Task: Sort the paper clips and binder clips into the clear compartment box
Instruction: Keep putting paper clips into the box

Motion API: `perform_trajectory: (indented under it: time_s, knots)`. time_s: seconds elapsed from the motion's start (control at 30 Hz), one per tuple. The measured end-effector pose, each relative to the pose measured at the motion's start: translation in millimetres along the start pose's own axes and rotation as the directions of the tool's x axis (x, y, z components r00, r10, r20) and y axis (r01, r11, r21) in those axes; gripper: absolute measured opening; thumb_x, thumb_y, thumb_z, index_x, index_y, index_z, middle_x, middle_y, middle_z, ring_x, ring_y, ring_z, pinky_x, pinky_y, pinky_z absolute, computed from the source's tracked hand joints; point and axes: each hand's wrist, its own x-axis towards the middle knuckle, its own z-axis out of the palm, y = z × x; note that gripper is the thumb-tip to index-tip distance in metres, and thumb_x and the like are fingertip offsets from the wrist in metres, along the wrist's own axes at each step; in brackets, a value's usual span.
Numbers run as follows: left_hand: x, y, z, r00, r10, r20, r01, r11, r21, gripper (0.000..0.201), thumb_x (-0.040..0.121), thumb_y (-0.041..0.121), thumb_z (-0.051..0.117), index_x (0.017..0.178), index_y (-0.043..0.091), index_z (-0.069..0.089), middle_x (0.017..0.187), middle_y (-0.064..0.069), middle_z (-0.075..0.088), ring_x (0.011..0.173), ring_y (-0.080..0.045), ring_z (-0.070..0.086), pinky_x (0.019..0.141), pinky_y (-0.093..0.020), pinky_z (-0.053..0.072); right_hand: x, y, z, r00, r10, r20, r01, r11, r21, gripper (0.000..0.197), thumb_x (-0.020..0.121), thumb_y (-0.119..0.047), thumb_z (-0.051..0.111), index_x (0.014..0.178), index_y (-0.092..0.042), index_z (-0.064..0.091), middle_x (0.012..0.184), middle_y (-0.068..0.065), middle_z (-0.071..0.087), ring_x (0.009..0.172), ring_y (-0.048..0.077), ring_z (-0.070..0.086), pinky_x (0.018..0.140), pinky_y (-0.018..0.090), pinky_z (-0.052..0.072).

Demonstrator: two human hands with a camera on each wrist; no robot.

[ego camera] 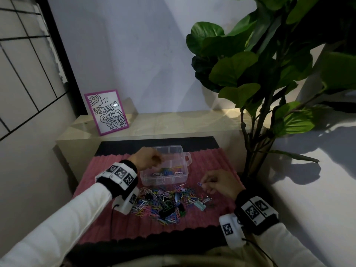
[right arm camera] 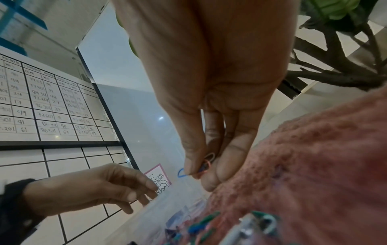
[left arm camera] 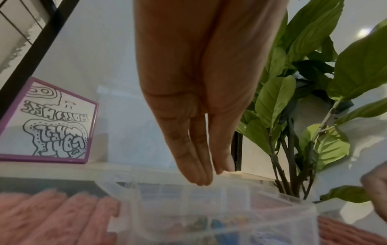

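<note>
The clear compartment box (ego camera: 184, 177) stands open on the pink mat (ego camera: 215, 164), with several coloured paper clips in its near compartments. My left hand (ego camera: 158, 159) hovers over the box's left side; in the left wrist view its fingers (left arm camera: 199, 165) point straight down above the box (left arm camera: 230, 207) and hold nothing that I can see. To the right of the box, my right hand (ego camera: 204, 185) pinches a blue paper clip (ego camera: 200, 184) just above the mat. The right wrist view shows that blue clip (right arm camera: 181, 173) and another clip (right arm camera: 208, 161) between thumb and fingers. A mixed pile of clips (ego camera: 163, 205) lies in front of the box.
A mint binder clip (ego camera: 200, 205) and black binder clips (ego camera: 165, 211) sit in the pile. A purple-framed drawing (ego camera: 107, 111) leans on the pale shelf (ego camera: 173, 122) behind. A large leafy plant (ego camera: 260, 74) rises at the right, and a gridded whiteboard (ego camera: 23, 64) hangs at the left.
</note>
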Motion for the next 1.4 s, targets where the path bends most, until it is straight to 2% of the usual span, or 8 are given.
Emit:
perform_trajectory:
  time_s: [0.23, 0.37, 0.5, 0.63, 0.83, 1.0, 1.13, 1.4]
  knots:
    - [-9.5, 15.0, 4.5, 0.977, 0.084, -0.196, -0.091, 0.995, -0.028, 0.023, 0.086, -0.005, 0.050, 0.099, 0.004, 0.066, 0.101, -0.012, 0.070, 0.077, -0.015, 0.064, 0.062, -0.008, 0.048, 26.0, -32.7, 1.7, 0.987, -0.138, -0.087, 0.126, 0.984, -0.126, 0.007, 0.081, -0.002, 0.065, 0.087, -0.002, 0.067, 0.075, 0.005, 0.065, 0.055, -0.002, 0.056, 0.066, 0.017, 0.051]
    - [-24.5, 43.1, 15.4, 0.975, 0.222, -0.027, -0.220, 0.973, 0.072, 0.020, 0.084, -0.001, 0.052, 0.094, 0.007, 0.068, 0.099, -0.006, 0.070, 0.071, -0.006, 0.058, 0.072, -0.014, 0.049, 45.3, -56.6, 9.3, 0.983, -0.166, -0.081, 0.157, 0.982, -0.107, 0.011, 0.082, 0.002, 0.062, 0.092, 0.003, 0.066, 0.082, 0.013, 0.067, 0.063, 0.004, 0.063, 0.063, 0.011, 0.049]
    - [-26.4, 66.5, 37.0, 0.942, 0.294, 0.161, -0.304, 0.952, 0.038, 0.022, 0.085, -0.001, 0.051, 0.099, 0.004, 0.068, 0.101, -0.009, 0.069, 0.081, -0.012, 0.059, 0.066, -0.008, 0.040, 47.3, -67.2, 16.9, 0.984, -0.176, -0.032, 0.169, 0.972, -0.166, 0.025, 0.083, 0.005, 0.056, 0.106, -0.002, 0.065, 0.109, 0.014, 0.068, 0.098, 0.023, 0.064, 0.089, 0.027, 0.051]
    - [-15.6, 76.0, 58.3, 0.925, 0.291, 0.246, -0.325, 0.939, 0.112, 0.025, 0.084, 0.000, 0.053, 0.105, 0.005, 0.066, 0.104, -0.011, 0.070, 0.094, -0.021, 0.064, 0.085, -0.025, 0.048, 25.4, -49.0, 9.3, 0.952, -0.298, -0.068, 0.262, 0.910, -0.323, 0.025, 0.082, 0.007, 0.053, 0.102, 0.000, 0.066, 0.102, 0.015, 0.069, 0.088, 0.014, 0.059, 0.068, 0.002, 0.038]
    - [-4.7, 84.2, 73.1, 0.896, 0.238, 0.376, -0.343, 0.908, 0.242, 0.031, 0.078, 0.008, 0.066, 0.108, 0.006, 0.057, 0.102, -0.010, 0.060, 0.097, -0.027, 0.057, 0.089, -0.042, 0.046, -3.3, -13.7, -13.0, 0.992, -0.112, 0.055, 0.125, 0.895, -0.429, 0.018, 0.079, -0.003, 0.064, 0.097, -0.001, 0.066, 0.094, 0.012, 0.065, 0.088, 0.019, 0.057, 0.074, 0.019, 0.040]
    - [-2.9, 81.6, 65.6, 0.914, 0.260, 0.312, -0.315, 0.939, 0.140, 0.013, 0.074, 0.001, 0.063, 0.086, 0.006, 0.067, 0.092, -0.010, 0.071, 0.086, -0.018, 0.063, 0.084, -0.032, 0.048, -7.8, -8.1, -1.8, 0.962, -0.027, 0.272, 0.159, 0.865, -0.476, 0.037, 0.071, -0.009, 0.074, 0.106, -0.005, 0.061, 0.094, 0.003, 0.055, 0.083, 0.012, 0.051, 0.063, 0.015, 0.039]
    - [-8.1, 71.6, 58.9, 0.946, 0.251, 0.206, -0.246, 0.968, -0.050, 0.012, 0.075, 0.000, 0.064, 0.085, 0.004, 0.070, 0.089, -0.014, 0.072, 0.057, 0.003, 0.054, 0.054, 0.000, 0.036, -0.2, -3.8, 7.0, 0.966, -0.048, 0.253, 0.183, 0.820, -0.542, 0.026, 0.070, -0.006, 0.074, 0.094, -0.005, 0.066, 0.073, -0.011, 0.049, 0.080, 0.011, 0.051, 0.065, 0.019, 0.038]
    - [-14.3, 49.6, 29.1, 0.976, 0.218, -0.010, -0.203, 0.893, -0.401, 0.011, 0.078, 0.002, 0.066, 0.088, 0.005, 0.071, 0.074, 0.012, 0.068, 0.064, 0.010, 0.061, 0.066, -0.004, 0.047, 0.3, 4.2, 0.5, 0.973, -0.059, 0.225, 0.169, 0.842, -0.512, 0.019, 0.071, -0.006, 0.073, 0.090, -0.007, 0.068, 0.081, -0.001, 0.058, 0.078, 0.011, 0.054, 0.071, 0.023, 0.043]
